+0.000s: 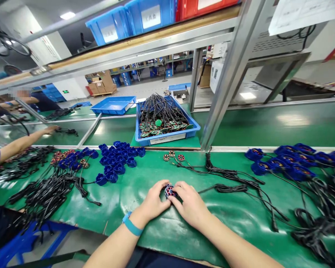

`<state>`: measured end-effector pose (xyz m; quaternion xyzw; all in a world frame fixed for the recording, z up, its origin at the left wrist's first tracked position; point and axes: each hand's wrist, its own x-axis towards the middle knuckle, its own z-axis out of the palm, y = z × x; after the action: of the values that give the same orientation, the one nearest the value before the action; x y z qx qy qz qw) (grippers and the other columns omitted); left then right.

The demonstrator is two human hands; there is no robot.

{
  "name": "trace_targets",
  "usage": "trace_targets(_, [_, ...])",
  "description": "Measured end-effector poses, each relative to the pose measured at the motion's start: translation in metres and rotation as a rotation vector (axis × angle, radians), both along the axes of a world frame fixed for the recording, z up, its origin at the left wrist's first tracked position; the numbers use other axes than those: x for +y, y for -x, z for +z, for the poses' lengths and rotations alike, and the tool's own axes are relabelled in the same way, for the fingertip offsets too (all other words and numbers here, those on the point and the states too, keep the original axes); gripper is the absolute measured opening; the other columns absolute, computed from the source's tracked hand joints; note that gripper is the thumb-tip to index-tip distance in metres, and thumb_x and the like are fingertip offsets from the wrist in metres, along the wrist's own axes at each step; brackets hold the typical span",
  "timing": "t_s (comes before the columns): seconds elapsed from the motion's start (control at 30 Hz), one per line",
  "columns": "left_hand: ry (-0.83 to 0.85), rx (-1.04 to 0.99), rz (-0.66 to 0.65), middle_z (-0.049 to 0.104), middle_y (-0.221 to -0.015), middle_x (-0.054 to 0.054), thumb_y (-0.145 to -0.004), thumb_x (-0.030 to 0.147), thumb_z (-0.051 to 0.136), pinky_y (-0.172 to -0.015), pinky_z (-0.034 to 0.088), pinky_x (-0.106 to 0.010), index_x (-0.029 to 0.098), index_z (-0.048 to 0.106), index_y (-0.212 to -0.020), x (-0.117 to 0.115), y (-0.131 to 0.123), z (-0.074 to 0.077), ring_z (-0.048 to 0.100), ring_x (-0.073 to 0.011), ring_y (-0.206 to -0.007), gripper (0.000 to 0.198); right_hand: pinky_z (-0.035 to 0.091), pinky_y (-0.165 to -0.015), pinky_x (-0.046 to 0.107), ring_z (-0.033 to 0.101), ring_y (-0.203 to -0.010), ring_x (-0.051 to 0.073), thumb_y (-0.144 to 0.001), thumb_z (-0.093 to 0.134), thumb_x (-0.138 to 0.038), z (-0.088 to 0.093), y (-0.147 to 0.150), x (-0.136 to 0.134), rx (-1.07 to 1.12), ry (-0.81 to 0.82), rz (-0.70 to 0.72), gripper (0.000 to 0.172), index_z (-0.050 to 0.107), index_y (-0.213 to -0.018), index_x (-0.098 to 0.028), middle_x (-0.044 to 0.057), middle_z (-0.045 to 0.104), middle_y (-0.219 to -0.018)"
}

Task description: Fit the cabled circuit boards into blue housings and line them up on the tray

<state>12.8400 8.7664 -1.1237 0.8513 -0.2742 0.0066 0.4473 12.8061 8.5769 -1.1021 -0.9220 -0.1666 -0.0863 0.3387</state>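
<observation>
A small round motor part (169, 191), with dark red windings and what looks like a blue rim, sits over the green mat between my hands. My left hand (155, 200) closes its thumb and fingers on one side of it; a teal band circles that wrist. From the other side my right hand (190, 204) grips the same part. A black cable bundle (230, 188) lies to the right, its thin end running toward my right hand. Beyond my hands, loose copper-coloured coil rings (171, 153) rest on the mat near more black cables (223, 172).
Blue plastic housings (114, 160) cluster to the left, near a heap of black cables (53, 190). More wired housings (289, 160) lie right. A blue tray (171, 140) holds cabled circuit boards ahead, beside a metal post (226, 78). A co-worker's arm (28, 143) reaches across at left.
</observation>
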Motion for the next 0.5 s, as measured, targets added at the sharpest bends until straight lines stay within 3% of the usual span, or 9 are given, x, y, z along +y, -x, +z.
trace_targets(0.1, [0.018,0.111,-0.023,0.064,-0.131,-0.009,-0.078,0.019,0.072,-0.109,0.05,-0.044,0.025,0.046,-0.133,0.002,-0.002,0.001,0.062,-0.0233,-0.122,0.061,0.05,-0.095,0.042,0.06,-0.107,0.026,-0.093,0.066,-0.035,0.009,0.0,-0.006,0.034,0.045,0.061,0.027,0.067,-0.113,-0.019,0.011,0.062,-0.119])
trace_targets(0.23, [0.012,0.143,-0.063,0.065,-0.127,-0.009,-0.083,0.025,0.071,-0.107,0.051,-0.044,0.025,0.053,-0.126,0.002,-0.007,0.001,0.063,-0.0236,-0.12,0.047,0.05,-0.096,0.042,0.06,-0.108,0.026,-0.094,0.065,-0.039,0.016,-0.003,-0.012,0.11,0.146,0.118,0.033,0.066,-0.121,-0.02,0.011,0.062,-0.119])
trace_targets(0.5, [0.056,0.193,-0.039,0.066,-0.128,-0.008,-0.08,0.025,0.075,-0.108,0.049,-0.044,0.025,0.047,-0.125,0.0,-0.006,0.002,0.062,-0.0227,-0.122,0.053,0.05,-0.098,0.043,0.058,-0.113,0.028,-0.091,0.068,-0.042,0.017,-0.002,-0.011,0.104,0.178,0.157,0.042,0.063,-0.128,-0.021,0.013,0.059,-0.126])
